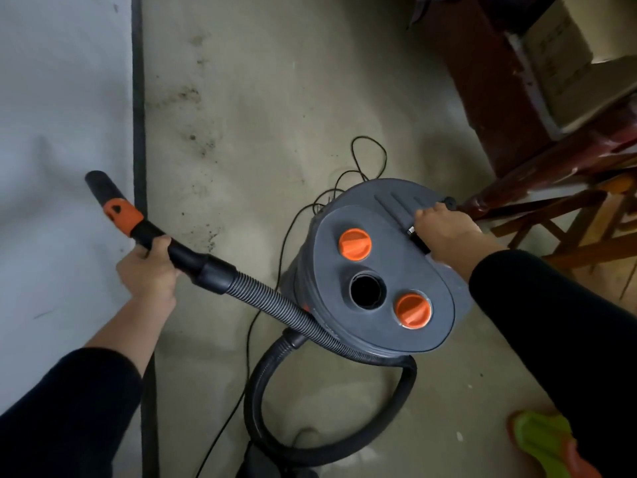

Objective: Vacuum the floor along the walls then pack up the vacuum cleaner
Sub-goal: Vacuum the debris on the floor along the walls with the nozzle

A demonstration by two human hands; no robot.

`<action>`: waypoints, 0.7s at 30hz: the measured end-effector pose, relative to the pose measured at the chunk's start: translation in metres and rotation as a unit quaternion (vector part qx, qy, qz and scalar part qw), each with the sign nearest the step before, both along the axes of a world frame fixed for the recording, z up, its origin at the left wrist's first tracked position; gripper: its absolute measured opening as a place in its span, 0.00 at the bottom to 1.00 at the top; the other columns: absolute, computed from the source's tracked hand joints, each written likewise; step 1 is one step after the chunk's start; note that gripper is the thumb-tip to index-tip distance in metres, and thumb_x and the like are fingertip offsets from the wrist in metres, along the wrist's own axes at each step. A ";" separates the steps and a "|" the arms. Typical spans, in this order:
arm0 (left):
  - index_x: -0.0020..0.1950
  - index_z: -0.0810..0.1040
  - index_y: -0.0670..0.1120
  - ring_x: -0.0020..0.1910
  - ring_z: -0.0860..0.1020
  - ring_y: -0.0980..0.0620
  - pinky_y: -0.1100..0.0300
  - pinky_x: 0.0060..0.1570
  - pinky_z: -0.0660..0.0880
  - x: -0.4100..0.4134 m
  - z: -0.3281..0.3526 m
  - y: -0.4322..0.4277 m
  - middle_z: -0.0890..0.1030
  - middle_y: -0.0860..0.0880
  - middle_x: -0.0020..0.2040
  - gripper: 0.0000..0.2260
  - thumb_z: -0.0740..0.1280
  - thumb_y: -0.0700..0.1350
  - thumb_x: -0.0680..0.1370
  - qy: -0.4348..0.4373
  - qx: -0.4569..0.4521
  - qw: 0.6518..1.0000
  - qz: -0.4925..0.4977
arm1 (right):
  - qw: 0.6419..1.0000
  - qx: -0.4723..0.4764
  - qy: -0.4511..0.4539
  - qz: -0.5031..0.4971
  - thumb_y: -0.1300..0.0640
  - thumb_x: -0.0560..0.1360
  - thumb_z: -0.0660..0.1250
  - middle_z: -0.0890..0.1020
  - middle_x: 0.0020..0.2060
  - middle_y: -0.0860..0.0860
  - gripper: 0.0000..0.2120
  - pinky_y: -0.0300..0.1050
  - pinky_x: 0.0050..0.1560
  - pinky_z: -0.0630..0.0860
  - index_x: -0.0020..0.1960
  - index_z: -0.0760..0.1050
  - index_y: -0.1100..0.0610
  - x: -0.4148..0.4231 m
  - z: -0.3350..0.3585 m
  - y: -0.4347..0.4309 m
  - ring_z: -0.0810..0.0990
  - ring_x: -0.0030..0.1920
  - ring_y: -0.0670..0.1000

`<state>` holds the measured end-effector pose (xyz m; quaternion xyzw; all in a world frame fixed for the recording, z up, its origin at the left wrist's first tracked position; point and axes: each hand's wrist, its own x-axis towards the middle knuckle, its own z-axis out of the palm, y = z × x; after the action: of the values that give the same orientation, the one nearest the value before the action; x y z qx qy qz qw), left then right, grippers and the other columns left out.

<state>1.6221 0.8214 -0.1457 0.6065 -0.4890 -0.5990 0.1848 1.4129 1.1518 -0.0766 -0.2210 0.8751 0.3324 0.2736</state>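
Note:
A grey canister vacuum cleaner [382, 270] with two orange knobs and a round black opening on its top stands on the concrete floor at centre right. My right hand [444, 232] grips the black carry handle at its far top edge. A black ribbed hose [275, 305] loops from the canister's near side up to a black wand with an orange collar [122, 215]. My left hand [150, 270] holds that wand just below the collar. The wand's open nozzle end [98, 182] points toward the white wall on the left.
A white wall [62, 132] with a black baseboard [139, 98] runs down the left. Dark dirt specks [200, 146] lie on the floor beside it. A thin black power cord [365, 163] trails behind the vacuum. Wooden furniture legs [517, 188] stand right; a green and orange object [541, 439] lies at lower right.

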 end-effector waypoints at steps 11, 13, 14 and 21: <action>0.59 0.78 0.41 0.45 0.81 0.52 0.58 0.47 0.79 -0.039 0.008 0.013 0.81 0.48 0.49 0.12 0.68 0.43 0.78 0.032 0.009 0.999 -0.033 | 0.981 -0.014 0.032 -0.189 0.64 0.73 0.68 0.72 0.65 0.60 0.26 0.62 0.61 0.73 0.68 0.64 0.63 0.001 0.005 0.070 0.70 0.67 0.62; 0.57 0.77 0.43 0.46 0.81 0.52 0.58 0.49 0.79 -0.049 0.014 0.016 0.80 0.49 0.49 0.10 0.68 0.44 0.78 0.035 0.005 0.998 -0.049 | 0.974 -0.026 0.040 -0.223 0.64 0.74 0.67 0.72 0.65 0.60 0.24 0.62 0.61 0.73 0.68 0.65 0.62 0.002 0.008 0.080 0.71 0.66 0.62; 0.56 0.77 0.43 0.46 0.81 0.51 0.58 0.50 0.79 -0.053 0.017 0.019 0.80 0.49 0.48 0.08 0.67 0.44 0.78 0.036 0.002 0.998 -0.056 | 0.971 -0.029 0.045 -0.234 0.64 0.74 0.66 0.73 0.65 0.60 0.23 0.61 0.61 0.73 0.68 0.66 0.62 0.003 0.009 0.085 0.71 0.66 0.62; 0.54 0.76 0.45 0.41 0.80 0.55 0.60 0.46 0.78 -0.079 0.034 0.033 0.80 0.52 0.42 0.06 0.66 0.45 0.79 0.059 0.000 0.995 -0.081 | 0.960 -0.032 0.048 -0.273 0.63 0.76 0.64 0.75 0.61 0.58 0.18 0.53 0.57 0.77 0.65 0.70 0.61 0.014 0.009 0.113 0.75 0.62 0.60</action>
<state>1.5428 0.8541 -0.1117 0.5281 -0.5248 -0.6472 0.1639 1.4272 1.2646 -0.0680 0.0336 0.9246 0.2268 0.3041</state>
